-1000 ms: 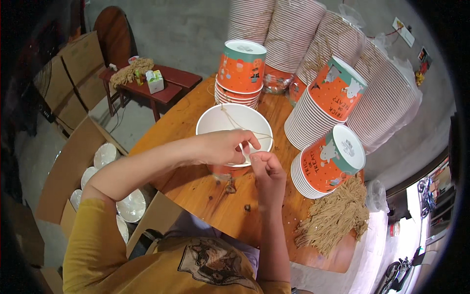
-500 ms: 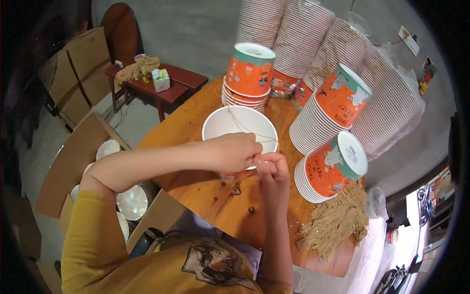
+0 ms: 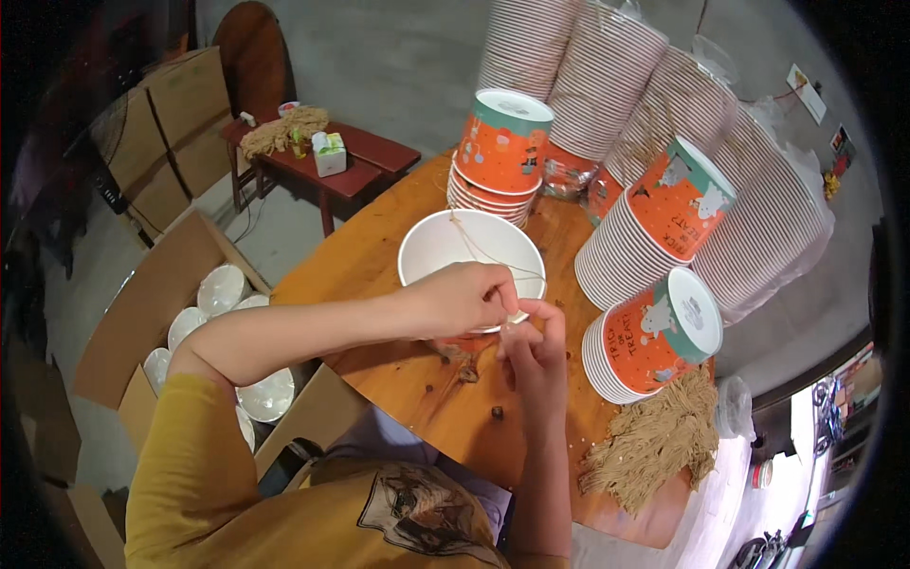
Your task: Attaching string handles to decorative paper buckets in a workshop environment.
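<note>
At the bucket (image 3: 471,261) rim, both hands (image 3: 464,299) (image 3: 536,346) pinch the string (image 3: 483,251); a tug could tip it.

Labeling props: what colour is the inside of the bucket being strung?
Plain white inside the bucket, orange outside; head view, beside both hands.

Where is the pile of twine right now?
In the head view, the twine pile lies on the wooden table's right near edge, just below the nearest cup stack.
</note>
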`<state>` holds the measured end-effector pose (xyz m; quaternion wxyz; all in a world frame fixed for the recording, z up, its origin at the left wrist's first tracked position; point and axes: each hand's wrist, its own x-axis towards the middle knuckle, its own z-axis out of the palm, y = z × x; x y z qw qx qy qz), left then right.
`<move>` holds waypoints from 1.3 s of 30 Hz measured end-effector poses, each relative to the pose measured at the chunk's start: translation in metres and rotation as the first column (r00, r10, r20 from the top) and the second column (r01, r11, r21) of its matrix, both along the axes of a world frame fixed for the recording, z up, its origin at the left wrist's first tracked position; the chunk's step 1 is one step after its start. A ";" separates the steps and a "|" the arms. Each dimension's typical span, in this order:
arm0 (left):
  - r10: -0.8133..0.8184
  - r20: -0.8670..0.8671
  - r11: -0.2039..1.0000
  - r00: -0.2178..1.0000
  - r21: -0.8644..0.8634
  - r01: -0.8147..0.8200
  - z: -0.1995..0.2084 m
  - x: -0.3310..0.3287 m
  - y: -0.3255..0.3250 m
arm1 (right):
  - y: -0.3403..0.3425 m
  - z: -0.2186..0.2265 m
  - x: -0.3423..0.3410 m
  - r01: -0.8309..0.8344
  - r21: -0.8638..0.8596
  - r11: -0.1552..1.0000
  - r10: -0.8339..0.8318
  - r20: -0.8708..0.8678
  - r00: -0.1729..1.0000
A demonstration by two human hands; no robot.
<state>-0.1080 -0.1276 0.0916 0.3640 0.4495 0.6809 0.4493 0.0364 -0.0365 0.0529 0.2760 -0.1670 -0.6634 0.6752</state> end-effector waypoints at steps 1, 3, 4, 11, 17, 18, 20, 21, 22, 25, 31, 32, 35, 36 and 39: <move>-0.009 0.001 1.000 1.000 0.000 0.009 0.000 -0.002 0.000 | 0.001 0.002 0.002 -0.010 0.031 0.999 0.010 -0.011 1.000; -0.008 0.051 0.997 0.999 0.081 0.004 0.001 -0.003 0.001 | 0.009 0.008 0.008 -0.075 0.095 0.993 0.078 -0.030 0.997; -0.017 0.139 0.998 0.990 0.064 0.008 0.004 -0.002 0.002 | 0.015 0.008 0.010 -0.067 0.096 0.993 0.070 -0.029 0.997; -0.033 0.237 0.999 0.971 0.026 0.028 -0.004 -0.011 0.008 | 0.033 0.028 0.016 -0.120 0.444 0.888 0.108 0.052 0.993; -0.062 0.195 0.998 0.979 0.012 0.061 -0.001 -0.008 0.012 | 0.030 0.042 0.007 -0.109 0.445 0.889 0.141 -0.038 0.989; -0.060 0.194 0.998 0.979 0.008 0.059 0.000 -0.005 0.012 | 0.030 0.043 0.005 -0.123 0.405 0.906 0.152 -0.040 0.988; -0.057 0.190 0.998 0.980 0.008 0.057 0.000 -0.003 0.014 | 0.034 0.042 0.002 -0.130 0.372 0.919 0.149 -0.021 0.989; -0.076 0.196 0.997 0.978 0.009 0.076 -0.005 -0.003 0.016 | 0.036 0.041 0.000 -0.137 0.335 0.932 0.146 -0.001 0.989; -0.091 0.203 0.996 0.975 0.007 0.092 -0.007 -0.004 0.016 | 0.036 0.041 -0.001 -0.140 0.336 0.932 0.149 -0.003 0.989; -0.111 0.240 0.994 0.964 0.003 0.113 -0.009 -0.005 0.015 | 0.038 0.037 -0.005 -0.140 0.308 0.941 0.145 0.008 0.989; -0.191 0.298 0.980 0.935 -0.002 0.201 0.000 -0.007 0.011 | 0.043 0.029 -0.009 0.017 0.601 0.799 0.049 -0.094 0.994; -0.189 0.297 0.980 0.936 0.000 0.198 -0.001 -0.007 0.011 | 0.039 0.029 -0.009 0.031 0.576 0.817 0.021 -0.083 0.996; -0.188 0.378 0.980 0.907 0.018 0.196 -0.003 -0.006 0.013 | 0.043 0.020 -0.010 0.083 0.612 0.786 -0.019 -0.111 0.994; -0.179 0.403 0.981 0.897 0.009 0.192 -0.001 -0.004 0.013 | 0.046 0.017 -0.010 0.120 0.667 0.736 -0.026 -0.150 0.988; -0.161 0.436 0.984 0.886 0.001 0.178 -0.001 -0.006 0.012 | 0.050 0.016 -0.005 0.248 0.683 0.687 -0.102 -0.248 0.963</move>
